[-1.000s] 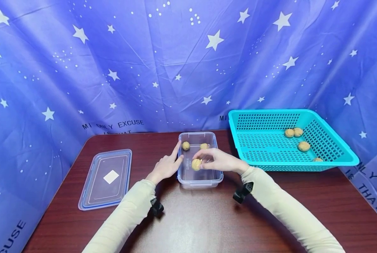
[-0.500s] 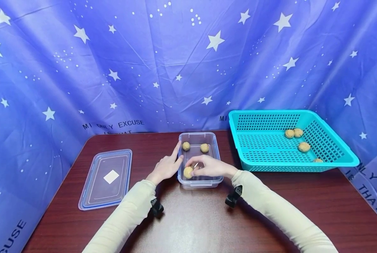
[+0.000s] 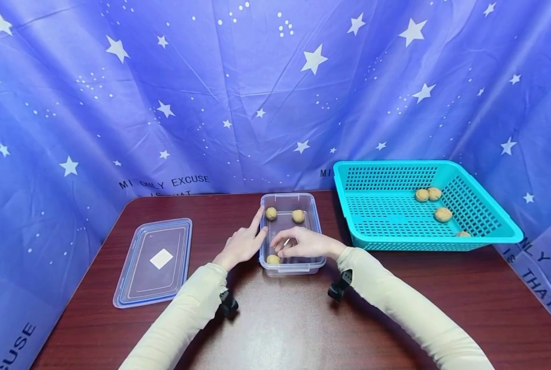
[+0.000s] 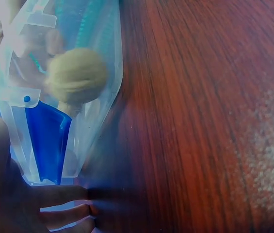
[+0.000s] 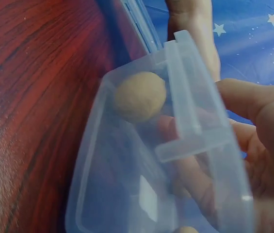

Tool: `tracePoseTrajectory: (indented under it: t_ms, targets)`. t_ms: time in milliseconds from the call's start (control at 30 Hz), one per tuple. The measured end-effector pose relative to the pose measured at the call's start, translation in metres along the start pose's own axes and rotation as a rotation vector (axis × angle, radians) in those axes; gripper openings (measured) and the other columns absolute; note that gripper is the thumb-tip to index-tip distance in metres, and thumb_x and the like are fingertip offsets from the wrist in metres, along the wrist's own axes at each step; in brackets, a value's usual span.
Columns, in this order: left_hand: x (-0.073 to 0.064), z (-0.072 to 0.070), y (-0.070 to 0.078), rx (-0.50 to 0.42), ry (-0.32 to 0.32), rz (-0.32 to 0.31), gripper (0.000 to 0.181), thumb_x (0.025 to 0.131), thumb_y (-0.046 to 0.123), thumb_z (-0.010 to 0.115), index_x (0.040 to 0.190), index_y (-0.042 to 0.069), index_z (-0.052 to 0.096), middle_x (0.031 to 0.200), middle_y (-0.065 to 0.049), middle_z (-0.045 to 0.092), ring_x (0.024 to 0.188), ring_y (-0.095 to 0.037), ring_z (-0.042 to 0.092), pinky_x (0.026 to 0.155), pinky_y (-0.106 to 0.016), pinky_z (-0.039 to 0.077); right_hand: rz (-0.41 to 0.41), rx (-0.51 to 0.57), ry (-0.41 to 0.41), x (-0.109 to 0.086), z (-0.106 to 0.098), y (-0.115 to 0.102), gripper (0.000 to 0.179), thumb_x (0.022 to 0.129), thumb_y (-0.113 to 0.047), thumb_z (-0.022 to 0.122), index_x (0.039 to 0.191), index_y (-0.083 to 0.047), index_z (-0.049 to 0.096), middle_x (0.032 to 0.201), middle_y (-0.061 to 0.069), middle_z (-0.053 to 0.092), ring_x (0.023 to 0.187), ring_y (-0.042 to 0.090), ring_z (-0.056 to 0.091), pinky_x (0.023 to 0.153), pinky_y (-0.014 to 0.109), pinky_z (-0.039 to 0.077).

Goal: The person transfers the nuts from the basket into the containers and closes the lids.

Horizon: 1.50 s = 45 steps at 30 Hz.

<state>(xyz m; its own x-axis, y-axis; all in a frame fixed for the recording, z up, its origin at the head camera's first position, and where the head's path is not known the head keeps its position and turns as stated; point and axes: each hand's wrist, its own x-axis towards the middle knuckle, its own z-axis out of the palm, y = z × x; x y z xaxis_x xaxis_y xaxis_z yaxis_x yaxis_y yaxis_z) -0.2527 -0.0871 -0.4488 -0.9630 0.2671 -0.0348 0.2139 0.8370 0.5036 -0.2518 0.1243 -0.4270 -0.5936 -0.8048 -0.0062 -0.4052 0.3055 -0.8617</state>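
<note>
A clear plastic box point(image 3: 298, 268) stands on the table with 3 walnuts in it. One walnut point(image 3: 273, 259) lies in its near left corner, and it shows through the wall in the right wrist view. At the far end are a left walnut point(image 3: 271, 214) and a right walnut point(image 3: 298, 216). My right hand point(image 3: 305, 242) reaches over the box, its bent fingers spread just above the near walnut and holding nothing. Against the box's left side rests my left hand point(image 3: 241, 243), fingers extended along the rim.
On the right, a turquoise basket point(image 3: 386, 216) holds several walnuts, including a single walnut point(image 3: 443, 215). A clear lid point(image 3: 141, 277) with a blue seal and a white square label point(image 3: 162, 258) lies at left. Behind the table hangs a starry blue curtain point(image 3: 238, 103).
My right hand has carried a walnut from the middle of the box to its near left corner and let it go there. The left hand has stayed in place.
</note>
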Motion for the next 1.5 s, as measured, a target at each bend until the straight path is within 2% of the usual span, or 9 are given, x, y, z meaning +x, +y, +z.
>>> tracePoseTrajectory:
  t_ms: [300, 500, 667, 800, 900, 1000, 1133, 1333, 1500]
  targets:
    - [-0.001, -0.001, 0.003, 0.008, -0.009, -0.010, 0.062, 0.102, 0.043, 0.035, 0.157, 0.031, 0.009, 0.117, -0.025, 0.062, 0.098, -0.036, 0.063, 0.073, -0.052, 0.048, 0.016, -0.034, 0.064, -0.024, -0.016, -0.006, 0.031, 0.093, -0.004, 0.059, 0.120, 0.009, 0.060, 0.106, 0.023, 0.064, 0.094, 0.019, 0.062, 0.082, 0.030, 0.051]
    - [-0.002, -0.002, 0.002, -0.012, -0.011, -0.012, 0.063, 0.102, 0.044, 0.035, 0.157, 0.031, 0.008, 0.120, -0.026, 0.060, 0.101, -0.037, 0.062, 0.075, -0.053, 0.047, 0.033, -0.070, 0.108, -0.043, -0.028, -0.014, 0.028, 0.093, -0.007, 0.060, 0.118, 0.004, 0.062, 0.105, 0.015, 0.066, 0.094, 0.018, 0.063, 0.083, 0.030, 0.051]
    - [-0.004, -0.004, -0.003, -0.019, -0.012, -0.033, 0.063, 0.102, 0.043, 0.037, 0.157, 0.031, 0.007, 0.121, -0.025, 0.060, 0.100, -0.035, 0.062, 0.072, -0.051, 0.048, 0.023, -0.117, 0.132, -0.058, -0.041, -0.025, 0.026, 0.094, -0.008, 0.060, 0.118, 0.001, 0.063, 0.107, 0.010, 0.067, 0.097, 0.024, 0.064, 0.085, 0.034, 0.051]
    - [-0.004, -0.004, -0.003, -0.021, -0.018, -0.024, 0.063, 0.102, 0.043, 0.037, 0.157, 0.031, 0.007, 0.121, -0.026, 0.060, 0.100, -0.035, 0.062, 0.072, -0.051, 0.048, 0.073, -0.138, 0.178, -0.077, -0.053, -0.030, 0.028, 0.095, -0.010, 0.060, 0.121, 0.002, 0.063, 0.110, 0.014, 0.067, 0.099, 0.028, 0.064, 0.082, 0.032, 0.052]
    - [-0.004, -0.003, -0.001, -0.021, -0.018, -0.017, 0.064, 0.102, 0.044, 0.036, 0.157, 0.031, 0.007, 0.121, -0.025, 0.060, 0.101, -0.035, 0.062, 0.073, -0.051, 0.048, 0.099, -0.157, 0.222, -0.092, -0.062, -0.033, 0.027, 0.096, -0.010, 0.060, 0.120, 0.001, 0.063, 0.109, 0.010, 0.067, 0.098, 0.028, 0.064, 0.080, 0.033, 0.053]
    - [-0.002, -0.003, 0.003, -0.021, -0.017, -0.016, 0.064, 0.101, 0.044, 0.037, 0.157, 0.032, 0.007, 0.120, -0.024, 0.060, 0.100, -0.034, 0.062, 0.073, -0.051, 0.048, 0.117, -0.241, 0.280, -0.106, -0.074, -0.036, 0.023, 0.096, -0.011, 0.061, 0.118, -0.007, 0.066, 0.108, 0.002, 0.067, 0.098, 0.022, 0.063, 0.079, 0.034, 0.052]
    - [0.000, -0.003, 0.004, -0.019, -0.019, -0.012, 0.064, 0.101, 0.045, 0.037, 0.157, 0.033, 0.007, 0.119, -0.023, 0.061, 0.099, -0.032, 0.062, 0.073, -0.051, 0.048, 0.150, -0.341, 0.351, -0.123, -0.092, -0.042, 0.021, 0.096, -0.012, 0.060, 0.116, -0.012, 0.067, 0.109, 0.002, 0.065, 0.097, 0.017, 0.060, 0.075, 0.035, 0.050]
    - [-0.001, -0.002, 0.002, -0.015, -0.009, -0.012, 0.064, 0.101, 0.045, 0.037, 0.156, 0.033, 0.008, 0.117, -0.024, 0.062, 0.098, -0.033, 0.062, 0.072, -0.051, 0.048, 0.201, -0.332, 0.397, -0.140, -0.111, -0.052, 0.021, 0.097, -0.014, 0.059, 0.116, -0.009, 0.066, 0.113, 0.006, 0.064, 0.101, 0.021, 0.060, 0.080, 0.030, 0.051]
    - [-0.001, -0.002, 0.000, -0.019, -0.013, -0.022, 0.064, 0.101, 0.045, 0.037, 0.156, 0.034, 0.007, 0.118, -0.023, 0.061, 0.097, -0.033, 0.062, 0.072, -0.051, 0.048, 0.211, -0.311, 0.426, -0.150, -0.122, -0.048, 0.020, 0.098, -0.011, 0.058, 0.116, -0.008, 0.065, 0.114, 0.009, 0.063, 0.100, 0.017, 0.061, 0.079, 0.026, 0.051]
